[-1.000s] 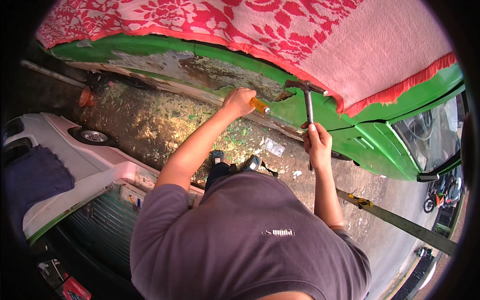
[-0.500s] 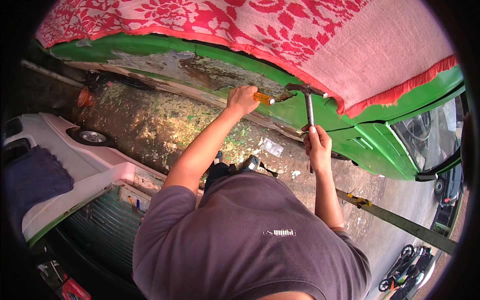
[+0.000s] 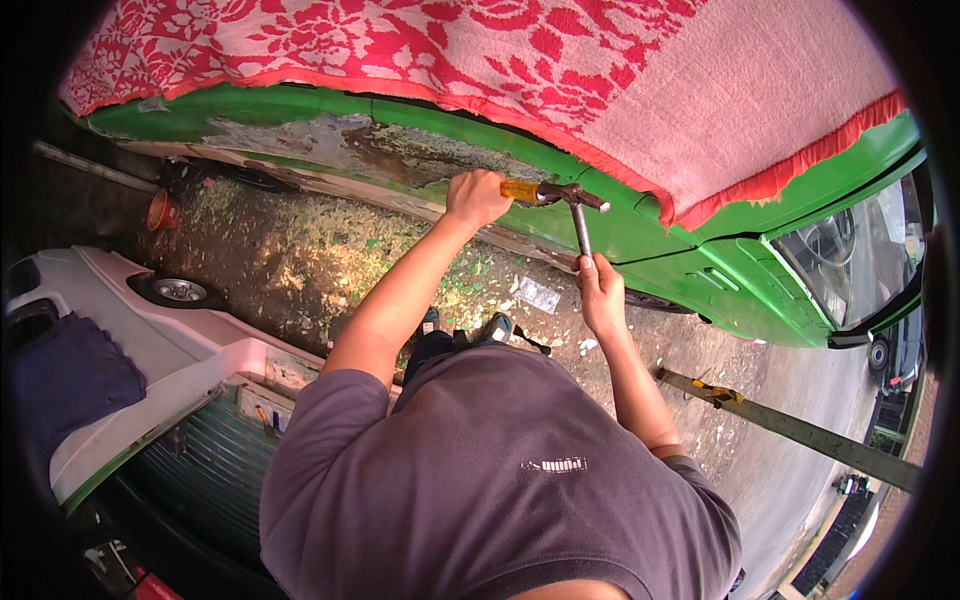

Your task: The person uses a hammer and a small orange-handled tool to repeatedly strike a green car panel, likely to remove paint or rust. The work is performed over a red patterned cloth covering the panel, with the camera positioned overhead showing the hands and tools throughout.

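My left hand (image 3: 477, 198) is closed around an orange-handled tool (image 3: 520, 191), its handle like a screwdriver's; the working end is hidden behind my fist, against the car side. In my right hand (image 3: 603, 297) is a hammer (image 3: 582, 228), held by its metal shaft. The hammer's head meets the butt end of the orange handle. Both hands are at the side of a green car (image 3: 680, 262). Left of my left hand, a stretch of bodywork (image 3: 400, 152) shows grey and rusty brown where paint is gone.
A red and pink patterned blanket (image 3: 430, 45) drapes over the car. Paint flakes litter the ground (image 3: 320, 260). Behind me on the left stands a pale pink vehicle (image 3: 225, 335) with a dark cloth on it. A metal beam (image 3: 800, 430) lies to the right; an orange bucket (image 3: 162, 210) sits far left.
The hammer has swung left, from apart to touching the butt of the orange handle. My right hand moved left and slightly down with it; my left hand shifted only slightly.
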Action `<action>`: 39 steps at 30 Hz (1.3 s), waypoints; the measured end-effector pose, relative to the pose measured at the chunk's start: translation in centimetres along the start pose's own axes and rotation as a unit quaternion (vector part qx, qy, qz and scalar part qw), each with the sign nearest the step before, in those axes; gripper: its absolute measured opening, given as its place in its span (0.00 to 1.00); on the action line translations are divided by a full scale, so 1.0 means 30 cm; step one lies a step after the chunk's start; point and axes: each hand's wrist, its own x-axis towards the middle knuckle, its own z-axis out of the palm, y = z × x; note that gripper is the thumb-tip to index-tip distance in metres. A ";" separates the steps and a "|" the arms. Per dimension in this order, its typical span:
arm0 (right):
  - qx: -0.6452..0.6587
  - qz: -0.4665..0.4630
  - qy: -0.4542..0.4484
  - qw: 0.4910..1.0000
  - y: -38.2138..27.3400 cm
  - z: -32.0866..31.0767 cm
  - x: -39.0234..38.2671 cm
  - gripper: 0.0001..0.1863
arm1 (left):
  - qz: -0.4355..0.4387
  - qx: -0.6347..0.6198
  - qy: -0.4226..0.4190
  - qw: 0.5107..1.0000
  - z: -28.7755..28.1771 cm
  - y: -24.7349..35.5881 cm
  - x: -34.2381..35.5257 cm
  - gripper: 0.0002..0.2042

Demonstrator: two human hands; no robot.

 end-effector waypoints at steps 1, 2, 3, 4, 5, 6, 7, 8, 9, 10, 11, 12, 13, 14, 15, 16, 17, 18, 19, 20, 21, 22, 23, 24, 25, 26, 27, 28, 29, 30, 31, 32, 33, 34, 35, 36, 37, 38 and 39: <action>0.017 0.011 0.014 1.000 0.045 0.002 0.001 0.20 | 0.000 0.009 -0.005 1.000 0.002 0.013 0.002 0.11; 0.030 0.017 0.016 0.999 0.031 -0.012 0.006 0.20 | 0.009 0.001 0.013 1.000 0.001 0.005 0.001 0.11; 0.044 0.026 0.019 0.999 0.001 -0.033 -0.007 0.20 | 0.019 -0.006 0.027 0.999 0.004 -0.006 -0.013 0.10; 0.151 0.025 0.008 0.988 -0.038 -0.055 -0.008 0.20 | 0.029 -0.013 0.041 0.999 0.005 -0.018 -0.021 0.10; 0.216 0.003 0.017 0.976 -0.052 -0.071 -0.012 0.19 | 0.022 -0.023 0.045 0.998 0.003 -0.015 -0.022 0.10; 0.249 0.005 0.026 0.968 -0.045 -0.062 -0.025 0.19 | 0.015 -0.033 0.050 0.998 -0.001 -0.012 -0.022 0.10; 0.281 0.007 0.035 0.959 -0.030 -0.050 -0.034 0.19 | 0.009 -0.043 0.055 0.998 -0.004 -0.012 -0.021 0.10; 0.140 0.005 0.020 0.990 0.001 -0.039 -0.018 0.19 | 0.000 -0.046 0.043 0.998 -0.006 -0.010 -0.013 0.10; -0.005 0.005 0.004 1.000 0.039 -0.022 0.005 0.19 | -0.010 -0.050 0.029 0.998 -0.003 -0.010 -0.008 0.10; -0.061 -0.017 0.001 0.998 0.071 -0.024 0.031 0.19 | -0.019 -0.054 0.015 0.998 0.001 -0.008 -0.005 0.10; 0.011 -0.001 0.002 1.000 0.057 -0.025 0.022 0.18 | -0.018 -0.056 0.031 0.998 0.005 -0.014 -0.012 0.10; 0.085 0.015 0.002 0.996 0.024 -0.032 0.000 0.18 | -0.017 -0.055 0.048 0.997 0.006 -0.016 -0.019 0.09; 0.158 0.031 0.002 0.987 -0.007 -0.037 -0.011 0.18 | -0.016 -0.054 0.066 0.996 0.005 -0.022 -0.021 0.09; 0.224 0.024 -0.003 0.974 -0.022 -0.055 -0.020 0.17 | -0.014 -0.051 0.065 0.996 0.011 -0.023 -0.026 0.08; 0.275 0.024 -0.007 0.961 -0.041 -0.059 -0.028 0.16 | -0.012 -0.048 0.064 0.997 0.018 -0.025 -0.031 0.08; 0.275 0.023 -0.013 0.961 -0.039 -0.052 -0.035 0.17 | -0.010 -0.045 0.064 0.997 0.024 -0.029 -0.038 0.07; 0.275 0.018 -0.016 0.961 -0.040 -0.050 -0.031 0.18 | 0.002 -0.036 0.066 0.997 0.026 -0.033 -0.041 0.06; 0.259 0.022 -0.019 0.966 -0.038 -0.053 -0.025 0.17 | 0.013 -0.027 0.069 0.997 0.029 -0.040 -0.057 0.06; 0.242 0.026 -0.022 0.970 -0.035 -0.058 -0.018 0.17 | 0.024 -0.018 0.071 0.997 0.034 -0.045 -0.068 0.06; 0.228 0.033 -0.026 0.973 -0.030 -0.057 -0.016 0.16 | 0.038 -0.024 0.078 0.996 0.041 -0.053 -0.083 0.06; 0.229 0.033 -0.028 0.972 -0.030 -0.056 -0.014 0.16 | 0.052 -0.031 0.085 0.995 0.048 -0.061 -0.096 0.06; 0.231 0.034 -0.029 0.972 -0.034 -0.056 -0.010 0.16 | 0.065 -0.037 0.092 0.993 0.055 -0.069 -0.104 0.06; 0.230 0.036 -0.030 0.972 -0.038 -0.061 -0.010 0.16 | 0.070 -0.054 0.105 0.991 0.066 -0.073 -0.110 0.06; 0.233 0.036 -0.030 0.971 -0.043 -0.064 -0.007 0.16 | 0.074 -0.070 0.118 0.988 0.077 -0.077 -0.117 0.06; 0.236 0.036 -0.031 0.971 -0.048 -0.067 -0.002 0.16 | 0.078 -0.086 0.131 0.985 0.087 -0.081 -0.124 0.06; 0.240 0.036 -0.028 0.970 -0.050 -0.071 0.005 0.16 | 0.078 -0.100 0.132 0.983 0.082 -0.076 -0.127 0.06; 0.239 0.037 -0.025 0.970 -0.050 -0.074 0.010 0.16 | 0.079 -0.113 0.132 0.982 0.075 -0.074 -0.133 0.06; 0.239 0.039 -0.022 0.970 -0.048 -0.078 0.015 0.16 | 0.080 -0.127 0.132 0.980 0.069 -0.072 -0.137 0.05; 0.239 0.040 -0.020 0.970 -0.048 -0.079 0.018 0.16 | 0.082 -0.124 0.128 0.981 0.059 -0.072 -0.137 0.05; 0.235 0.040 -0.025 0.971 -0.052 -0.081 0.020 0.16 | 0.084 -0.121 0.124 0.981 0.049 -0.074 -0.133 0.05; 0.230 0.041 -0.029 0.972 -0.059 -0.084 0.020 0.17 | 0.087 -0.119 0.119 0.982 0.046 -0.076 -0.128 0.06; 0.226 0.040 -0.035 0.973 -0.065 -0.085 0.022 0.17 | 0.076 -0.107 0.110 0.985 0.047 -0.083 -0.120 0.05; 0.214 0.035 -0.037 0.975 -0.070 -0.084 0.020 0.17 | 0.066 -0.096 0.100 0.988 0.051 -0.090 -0.111 0.05; 0.202 0.031 -0.038 0.978 -0.075 -0.080 0.013 0.17 | 0.056 -0.084 0.091 0.991 0.054 -0.096 -0.105 0.05; 0.190 0.027 -0.037 0.981 -0.079 -0.078 0.005 0.18 | 0.049 -0.080 0.091 0.991 0.049 -0.088 -0.097 0.05; 0.182 0.005 -0.022 0.983 -0.081 -0.071 -0.008 0.18 | 0.043 -0.076 0.092 0.992 0.043 -0.080 -0.089 0.05; 0.185 -0.024 -0.018 0.982 -0.072 -0.057 -0.021 0.18 | 0.037 -0.073 0.092 0.992 0.038 -0.072 -0.082 0.05; 0.188 -0.053 -0.013 0.981 -0.046 -0.040 -0.033 0.18 | 0.027 -0.067 0.098 0.993 0.039 -0.068 -0.073 0.05; 0.190 -0.081 -0.006 0.978 -0.011 -0.025 -0.043 0.18 | 0.019 -0.062 0.102 0.993 0.040 -0.062 -0.065 0.05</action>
